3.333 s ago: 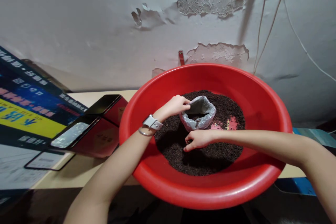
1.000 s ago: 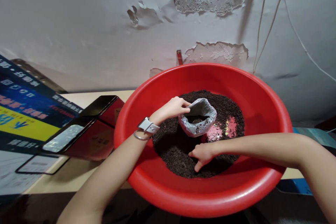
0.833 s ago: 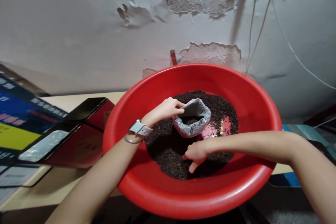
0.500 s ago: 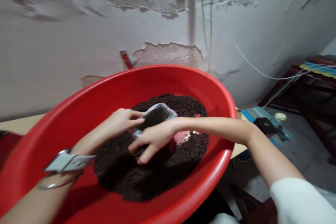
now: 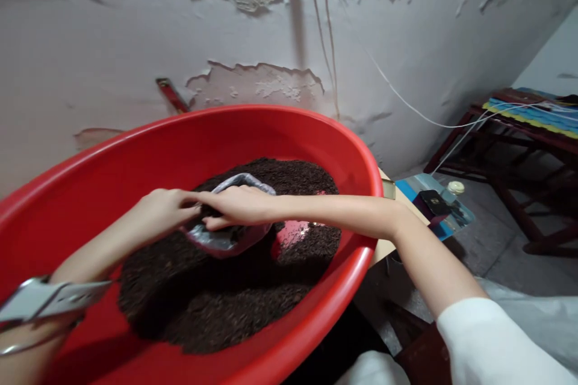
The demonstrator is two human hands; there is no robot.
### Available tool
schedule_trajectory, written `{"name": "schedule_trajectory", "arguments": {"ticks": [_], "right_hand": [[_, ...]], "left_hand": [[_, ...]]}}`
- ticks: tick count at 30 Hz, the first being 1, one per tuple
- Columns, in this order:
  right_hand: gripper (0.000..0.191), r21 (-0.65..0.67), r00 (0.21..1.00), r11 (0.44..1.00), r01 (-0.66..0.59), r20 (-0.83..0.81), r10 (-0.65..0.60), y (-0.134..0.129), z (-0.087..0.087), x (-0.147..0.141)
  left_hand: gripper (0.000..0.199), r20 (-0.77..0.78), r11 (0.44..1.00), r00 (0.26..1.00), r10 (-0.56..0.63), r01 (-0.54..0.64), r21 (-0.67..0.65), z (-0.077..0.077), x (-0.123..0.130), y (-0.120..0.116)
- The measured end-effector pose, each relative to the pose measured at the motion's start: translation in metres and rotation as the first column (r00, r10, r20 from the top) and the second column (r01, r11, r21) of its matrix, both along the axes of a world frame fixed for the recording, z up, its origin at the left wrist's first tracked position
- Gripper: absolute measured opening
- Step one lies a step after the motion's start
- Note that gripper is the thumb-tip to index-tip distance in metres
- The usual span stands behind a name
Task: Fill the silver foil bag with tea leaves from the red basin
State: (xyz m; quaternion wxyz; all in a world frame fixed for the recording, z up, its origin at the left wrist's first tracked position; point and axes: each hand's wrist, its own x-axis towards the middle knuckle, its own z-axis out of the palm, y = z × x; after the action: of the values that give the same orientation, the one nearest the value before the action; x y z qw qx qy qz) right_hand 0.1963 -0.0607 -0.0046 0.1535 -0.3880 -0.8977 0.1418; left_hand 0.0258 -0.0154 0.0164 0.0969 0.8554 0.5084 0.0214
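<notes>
Right hand (image 5: 246, 204) now over upright bag (image 5: 230, 245)

Smooth, glossy plastic basin (image 5: 235, 135); crinkled, shiny plastic bag (image 5: 221, 246).

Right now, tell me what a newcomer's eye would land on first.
Probably the red basin, filling the lower left and middle, with dark flakes spread inside. Next, the bag within it, the left hand at its edge and the right hand over its mouth. Then the peeling wall behind.

Grey wall (image 5: 135, 36), plaster peeling in patches — cords (image 5: 332, 42) hanging down it — dark-red bench (image 5: 519, 133) right, grey floor (image 5: 487, 267).
</notes>
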Motion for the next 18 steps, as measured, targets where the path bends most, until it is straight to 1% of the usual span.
{"name": "schedule_trajectory", "arguments": {"ticks": [3, 5, 8, 11, 14, 16, 18], "right_hand": [[0.052, 0.031, 1.000, 0.999, 0.028, -0.001, -0.028, -0.002, -0.002, 0.003], [0.050, 0.017, 0.999, 0.999, 0.032, 0.003, -0.032, -0.004, -0.003, 0.004], [0.046, -0.012, 0.999, 0.999, 0.033, 0.016, -0.032, -0.004, -0.005, 0.004], [0.036, 0.033, 0.998, 0.998, 0.049, 0.028, -0.050, -0.002, -0.007, 0.003], [0.029, 0.095, 0.992, 0.991, 0.098, 0.072, -0.105, 0.002, -0.012, 0.002], [0.030, 0.128, 0.986, 0.986, 0.104, 0.114, -0.119, 0.004, -0.014, 0.004], [0.036, 0.147, 0.981, 0.987, 0.068, 0.172, -0.093, 0.004, -0.014, 0.007]], "left_hand": [[0.034, -0.067, 1.000, 0.997, -0.030, 0.029, -0.013, 0.012, 0.009, -0.015], [0.040, -0.075, 0.999, 0.997, -0.035, 0.032, -0.041, 0.016, 0.012, -0.020], [0.044, -0.048, 0.998, 0.998, -0.052, 0.049, -0.045, 0.014, 0.010, -0.019], [0.041, 0.005, 0.997, 0.998, -0.066, 0.066, -0.032, 0.006, 0.005, -0.014], [0.037, 0.042, 0.998, 0.998, -0.056, 0.057, -0.017, 0.003, 0.004, -0.013], [0.036, 0.060, 0.998, 0.996, -0.059, 0.060, -0.009, 0.004, 0.005, -0.015], [0.037, 0.091, 0.998, 0.994, -0.066, 0.067, -0.013, 0.006, 0.006, -0.018]]}}
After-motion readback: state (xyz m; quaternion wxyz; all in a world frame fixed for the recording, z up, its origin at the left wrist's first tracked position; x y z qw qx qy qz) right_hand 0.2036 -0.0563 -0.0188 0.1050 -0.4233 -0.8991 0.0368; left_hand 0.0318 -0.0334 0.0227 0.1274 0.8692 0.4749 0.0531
